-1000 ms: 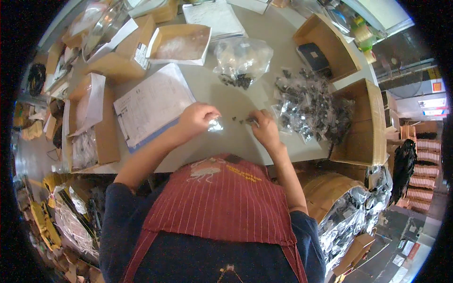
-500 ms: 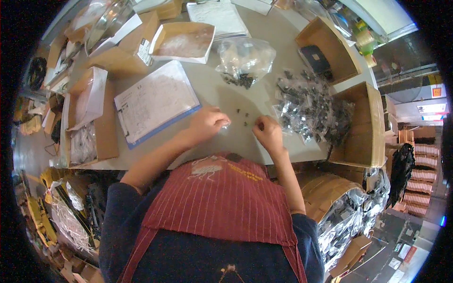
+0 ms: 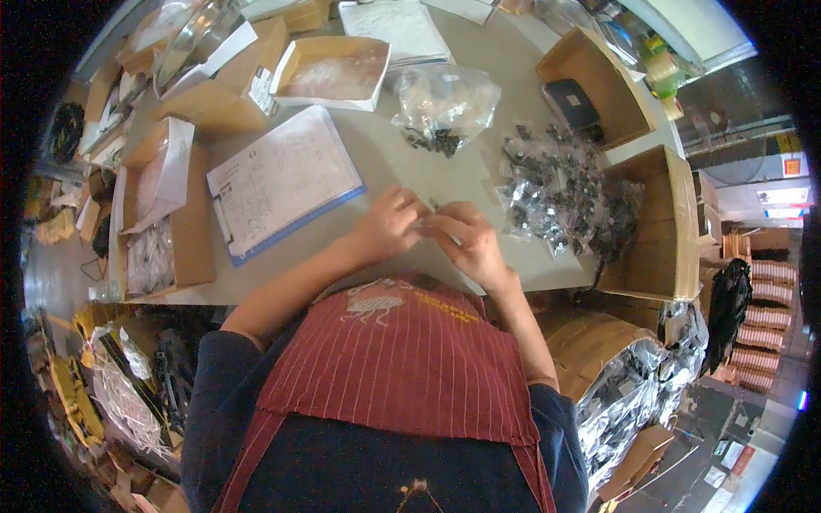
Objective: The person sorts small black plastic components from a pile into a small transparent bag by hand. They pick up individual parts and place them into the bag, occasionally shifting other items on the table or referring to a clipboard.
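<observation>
My left hand [image 3: 392,224] and my right hand [image 3: 469,244] meet over the table near its front edge, fingertips together. Between the left fingertips is a bit of clear plastic [image 3: 418,223], which looks like a small bag. The right fingers are pinched against it; what they hold is hidden. A small dark piece [image 3: 434,205] peeks out just beyond the fingers. Farther back, a clear plastic bag [image 3: 449,96] lies with small black parts [image 3: 434,142] at its mouth. To the right spreads a heap of small clear bags with black parts [image 3: 560,192].
Left of my hands lies a blue clipboard with papers [image 3: 286,179]. A shallow white-rimmed box [image 3: 333,75] stands behind it. Open cardboard boxes stand at the right, one beside the heap [image 3: 658,227] and another [image 3: 611,85] farther back. At the left is a carton with plastic bags [image 3: 192,222].
My right hand has moved left and my left hand slightly right, so their fingertips now meet. They now cover most of the loose dark pieces that lay between them.
</observation>
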Motion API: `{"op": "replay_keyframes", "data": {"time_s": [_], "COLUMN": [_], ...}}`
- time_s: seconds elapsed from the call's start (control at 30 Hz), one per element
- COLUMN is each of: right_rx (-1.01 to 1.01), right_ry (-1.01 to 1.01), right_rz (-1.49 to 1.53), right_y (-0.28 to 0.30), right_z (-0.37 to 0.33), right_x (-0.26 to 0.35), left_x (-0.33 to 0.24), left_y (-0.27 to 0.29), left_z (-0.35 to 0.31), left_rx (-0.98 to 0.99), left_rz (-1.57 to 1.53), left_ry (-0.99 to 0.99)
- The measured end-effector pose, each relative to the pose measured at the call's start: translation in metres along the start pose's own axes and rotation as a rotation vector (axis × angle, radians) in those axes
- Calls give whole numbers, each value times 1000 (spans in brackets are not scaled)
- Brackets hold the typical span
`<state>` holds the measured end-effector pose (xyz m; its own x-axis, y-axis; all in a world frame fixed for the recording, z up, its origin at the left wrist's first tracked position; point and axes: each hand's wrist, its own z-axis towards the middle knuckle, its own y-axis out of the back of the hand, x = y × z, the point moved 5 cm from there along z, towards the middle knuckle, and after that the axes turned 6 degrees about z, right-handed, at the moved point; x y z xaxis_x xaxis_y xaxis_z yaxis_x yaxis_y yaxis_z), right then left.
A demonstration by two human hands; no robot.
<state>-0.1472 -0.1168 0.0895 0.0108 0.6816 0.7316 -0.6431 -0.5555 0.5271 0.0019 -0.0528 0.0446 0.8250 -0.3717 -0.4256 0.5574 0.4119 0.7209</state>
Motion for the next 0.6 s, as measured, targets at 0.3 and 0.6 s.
{"op": "replay_keyframes", "data": {"time_s": [0.3,0.6], "right_rx": [-101,59], "right_ry": [-386,-365], "right_rz": [-121,-449], "right_y": [5,-39], "right_z": [-16,-18], "right_x": [-68,-82], "left_x": [17,16], "left_y": [-10,2], "left_z": [-20,-23], "left_rx": [-13,-65], "left_rz": [-136,-63], "left_ry": [192,212]}}
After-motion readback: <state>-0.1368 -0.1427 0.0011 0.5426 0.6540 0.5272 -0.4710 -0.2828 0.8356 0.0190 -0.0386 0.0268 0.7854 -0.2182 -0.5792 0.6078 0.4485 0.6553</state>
